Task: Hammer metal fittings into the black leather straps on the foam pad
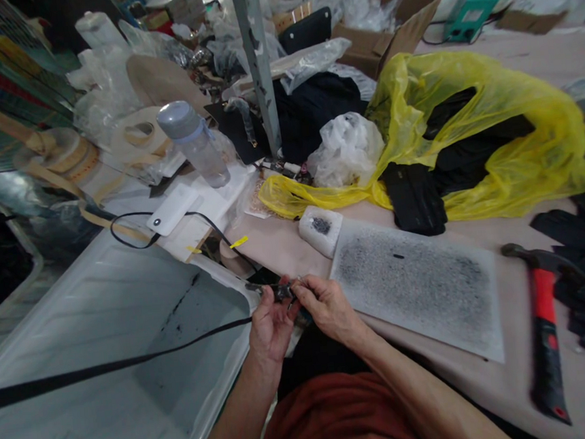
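Observation:
Low in the middle of the head view, my left hand [272,325] is closed around a small dark piece [281,291] that looks like a buckle or strap fitting. My right hand [325,305] meets it from the other side, thumb and fingers pinched at the same piece. A long black strap [146,359] runs from the left edge across a plastic bin to my left hand. Whether the strap passes through the dark piece is hidden by my fingers. Both hands are held in front of the table's edge, beside the bin's corner.
The whitish bin [100,311] stands at left. On the table lie a speckled white board [415,284], a small white block [321,230], a red-handled hammer [547,334], black fabric pieces [582,255], a yellow plastic bag [505,78], a water bottle [196,146] and a cabled white device [173,209].

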{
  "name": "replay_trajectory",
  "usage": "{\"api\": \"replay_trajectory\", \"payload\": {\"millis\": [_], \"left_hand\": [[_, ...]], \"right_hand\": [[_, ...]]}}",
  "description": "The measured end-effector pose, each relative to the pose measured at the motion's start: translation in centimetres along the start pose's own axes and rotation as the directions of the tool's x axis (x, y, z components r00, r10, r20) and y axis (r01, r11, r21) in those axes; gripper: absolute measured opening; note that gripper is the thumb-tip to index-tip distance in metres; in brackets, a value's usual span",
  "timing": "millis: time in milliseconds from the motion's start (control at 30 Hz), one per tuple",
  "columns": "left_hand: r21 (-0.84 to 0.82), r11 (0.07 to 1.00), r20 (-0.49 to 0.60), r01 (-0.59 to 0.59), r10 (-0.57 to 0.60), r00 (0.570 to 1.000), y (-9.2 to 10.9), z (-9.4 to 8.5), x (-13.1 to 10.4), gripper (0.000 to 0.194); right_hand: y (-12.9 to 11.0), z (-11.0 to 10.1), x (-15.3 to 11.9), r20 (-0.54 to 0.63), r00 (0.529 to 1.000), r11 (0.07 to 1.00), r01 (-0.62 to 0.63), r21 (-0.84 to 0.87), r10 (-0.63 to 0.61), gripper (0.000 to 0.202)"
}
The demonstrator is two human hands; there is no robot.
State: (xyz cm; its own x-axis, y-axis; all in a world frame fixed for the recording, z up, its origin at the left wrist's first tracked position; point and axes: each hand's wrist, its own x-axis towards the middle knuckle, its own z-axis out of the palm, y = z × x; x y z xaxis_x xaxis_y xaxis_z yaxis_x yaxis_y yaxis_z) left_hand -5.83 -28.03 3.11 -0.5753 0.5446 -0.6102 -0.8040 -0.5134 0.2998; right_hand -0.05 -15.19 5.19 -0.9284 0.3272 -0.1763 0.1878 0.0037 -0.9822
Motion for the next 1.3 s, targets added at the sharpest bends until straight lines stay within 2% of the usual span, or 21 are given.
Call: {"api": "replay_trajectory", "payload": {"millis": [500, 733, 933, 1067, 1167, 1233, 1300], "left_hand": [[-0.013, 1.0, -0.037, -0.016, 0.016, 0.999, -0.2, 0.3, -0.2, 0.022], [-0.006, 1.0, 0.005, 0.011, -0.011, 1.0, -0.4, 0.5, -0.1, 0.024], [-0.013, 1.0, -0.01, 0.009, -0.009, 1.0, -0.5, 0.3, -0.1, 0.022], [0.012, 1.0, 0.021, 0.024, -0.025, 0.999, -0.6, 0.4, -0.3, 0.025], [0.026, 1.0, 0.064, 0.0, -0.002, 0.998, -0.6, 0.5, -0.5, 0.023], [0.019, 0.999, 0.09, -0.028, 0.026, 0.996, -0.6, 0.6, -0.5, 0.016], [0.023, 0.999, 0.102, -0.031, 0.028, 0.994, -0.5, 0.8, -0.6, 0.013]], "right_hand": [[-0.2, -0.1, -0.3, 0.01, 1.0, 0.998, -0.018, 0.061, 0.017, 0.029], [-0.2, 0.0, -0.6, -0.001, 1.0, 0.994, -0.017, 0.105, 0.017, 0.027], [0.0, 0.0, -0.7, 0.001, 0.999, 0.995, -0.033, 0.095, 0.033, 0.03], [0.0, 0.5, -1.0, -0.054, 0.994, 0.975, -0.082, 0.206, 0.095, 0.034], [-0.1, 1.1, -1.4, -0.121, 0.968, 0.918, -0.165, 0.36, 0.221, 0.038], [-0.4, 1.4, -1.7, -0.083, 0.945, 0.848, -0.244, 0.471, 0.318, 0.04], [-0.8, 1.6, -1.9, -0.011, 0.931, 0.783, -0.3, 0.545, 0.364, 0.041]]}}
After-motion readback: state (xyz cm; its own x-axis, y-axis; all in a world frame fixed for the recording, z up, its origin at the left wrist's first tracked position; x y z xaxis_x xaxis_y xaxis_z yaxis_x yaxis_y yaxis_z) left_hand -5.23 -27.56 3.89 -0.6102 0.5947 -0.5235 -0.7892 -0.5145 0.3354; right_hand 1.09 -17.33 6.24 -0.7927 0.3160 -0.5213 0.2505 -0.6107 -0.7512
